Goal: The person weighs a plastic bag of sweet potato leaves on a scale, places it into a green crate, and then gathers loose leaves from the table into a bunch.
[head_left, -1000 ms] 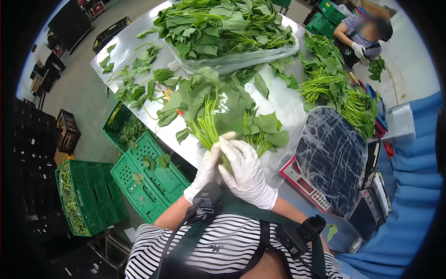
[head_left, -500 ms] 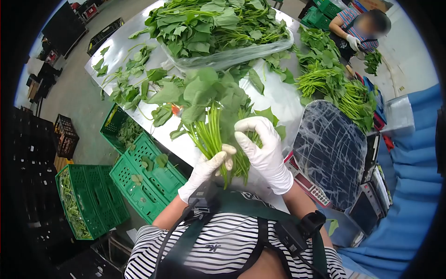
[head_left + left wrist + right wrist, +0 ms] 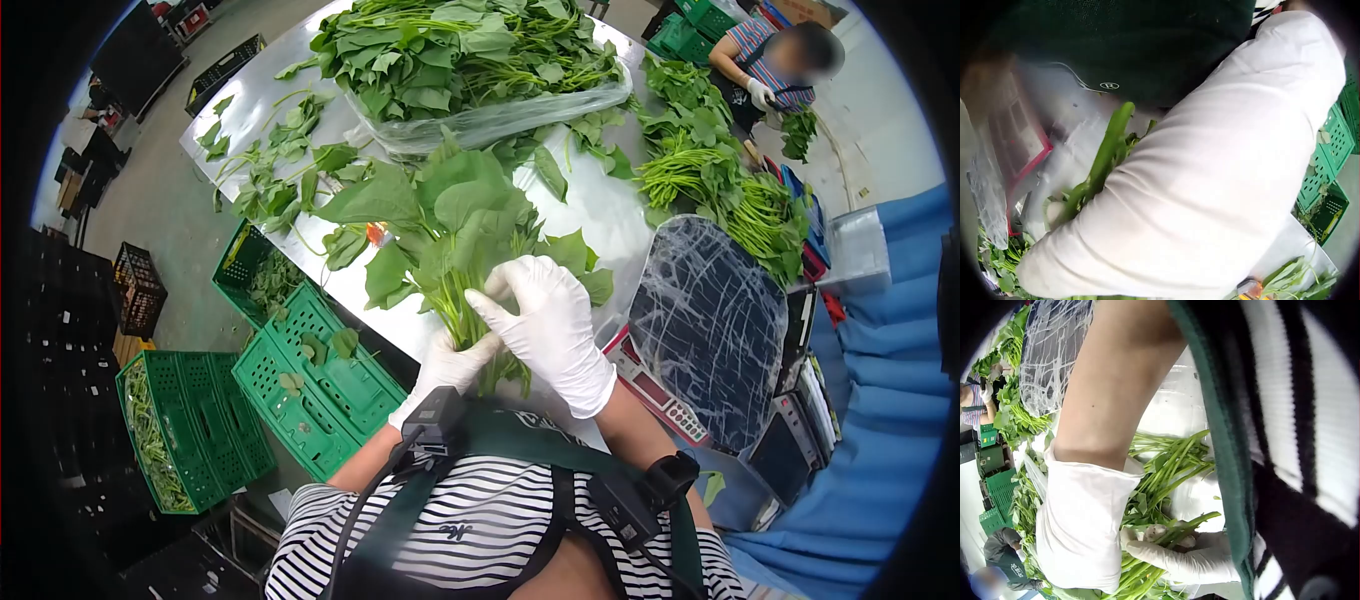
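A bunch of leafy greens [image 3: 455, 215] with long pale-green stems stands upright in front of the chest, leaves away from the body. Low on its stems the gloved left hand [image 3: 440, 368] grips it, thumb across the front. My right hand [image 3: 552, 325], also in a white glove, is at the bunch's right side, thumb and curled fingers at the stems just under the leaves; its fingertips are partly hidden. Cut stem ends [image 3: 1107, 147] stick out past the left hand in the left wrist view. More loose greens [image 3: 1169, 465] lie on the table beside the hands in the right wrist view.
A plastic-lined heap of greens [image 3: 470, 60] fills the table's far side. Bundled greens [image 3: 720, 190] lie at right, by a scale [image 3: 710, 330] with a scratched, film-covered top. Green crates [image 3: 315, 380] stand at left. Another person [image 3: 765, 75] works at the far right.
The right hand first joined the left at the stems, moved off to the right, and is now back at the bunch, higher up. The left hand keeps its grip.
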A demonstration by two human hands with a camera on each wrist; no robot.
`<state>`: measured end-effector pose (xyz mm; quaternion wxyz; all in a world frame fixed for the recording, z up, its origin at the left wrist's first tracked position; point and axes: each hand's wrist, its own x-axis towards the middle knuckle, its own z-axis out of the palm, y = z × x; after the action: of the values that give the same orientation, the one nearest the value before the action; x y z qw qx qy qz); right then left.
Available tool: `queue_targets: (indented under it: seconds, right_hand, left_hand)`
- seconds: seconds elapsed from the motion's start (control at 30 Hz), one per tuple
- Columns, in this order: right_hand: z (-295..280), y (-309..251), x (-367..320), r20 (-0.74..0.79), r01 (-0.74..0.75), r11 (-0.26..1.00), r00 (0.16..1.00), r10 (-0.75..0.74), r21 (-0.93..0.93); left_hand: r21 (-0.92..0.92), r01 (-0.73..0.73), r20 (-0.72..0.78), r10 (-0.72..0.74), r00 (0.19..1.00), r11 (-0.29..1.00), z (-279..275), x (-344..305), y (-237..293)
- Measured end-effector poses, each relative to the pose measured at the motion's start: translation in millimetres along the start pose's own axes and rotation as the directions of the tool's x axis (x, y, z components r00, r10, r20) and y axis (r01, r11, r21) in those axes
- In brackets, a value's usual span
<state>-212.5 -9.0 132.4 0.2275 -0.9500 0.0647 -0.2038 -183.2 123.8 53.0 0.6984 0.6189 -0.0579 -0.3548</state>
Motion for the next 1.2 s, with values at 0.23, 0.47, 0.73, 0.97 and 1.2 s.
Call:
queue_targets:
  seconds: [0.23, 0.47, 0.73, 0.97, 1.2]
  right_hand:
    - [-2.4, 4.6, -4.7, 0.104, -0.095, 0.987, 0.991, 0.083, 0.126]
    - [-2.9, 5.0, -5.3, 0.116, -0.104, 0.986, 0.989, 0.089, 0.133]
    - [-0.6, 2.7, -6.1, 0.112, -0.117, 0.986, 0.988, 0.104, 0.12]
    - [-2.9, 3.3, -2.5, 0.141, -0.219, 0.958, 0.971, 0.195, 0.183]
    - [3.1, 17.7, 0.1, 0.231, -0.412, 0.831, 0.909, 0.346, 0.373]
  left_hand:
    - [-0.034, -0.056, 0.016, 0.056, 0.998, 0.998, 3.1, 0.9, 1.0]
    - [0.0, -0.133, 0.175, 0.131, 0.976, 0.991, -11.5, 1.2, 2.4]
    - [0.071, -0.043, 0.202, 0.028, 0.979, 0.997, -18.1, 5.4, 2.5]
    - [0.005, 0.026, 0.298, -0.026, 0.954, 1.0, -17.1, 5.9, 8.7]
    - [-0.037, 0.077, 0.398, -0.056, 0.916, 0.996, -18.6, 12.4, -6.2]
